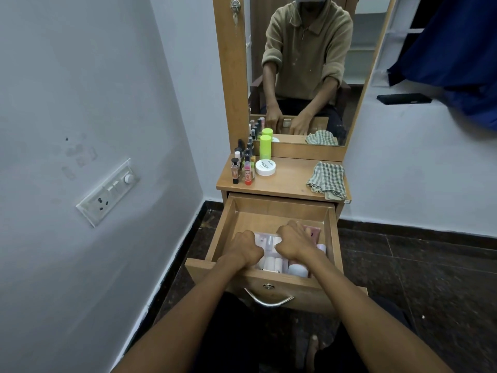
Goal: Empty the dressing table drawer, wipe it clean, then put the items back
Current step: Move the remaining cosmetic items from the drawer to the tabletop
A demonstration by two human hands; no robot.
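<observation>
Both hands, left hand (246, 247) and right hand (295, 242), gripped a clear pouch (269, 243) of tubes low in the drawer (332, 230); it looked light, floppy, slippery, best held by opposite edges.

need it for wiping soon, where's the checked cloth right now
In the head view the checked cloth lies crumpled on the right end of the dressing table top, above the open drawer, apart from the bottles at the left.

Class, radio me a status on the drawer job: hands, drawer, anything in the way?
Both hands, left hand and right hand, gripping a clear pouch in the open drawer. Pouch not lifted out. Checked cloth idle on top. Nothing blocking.
</observation>
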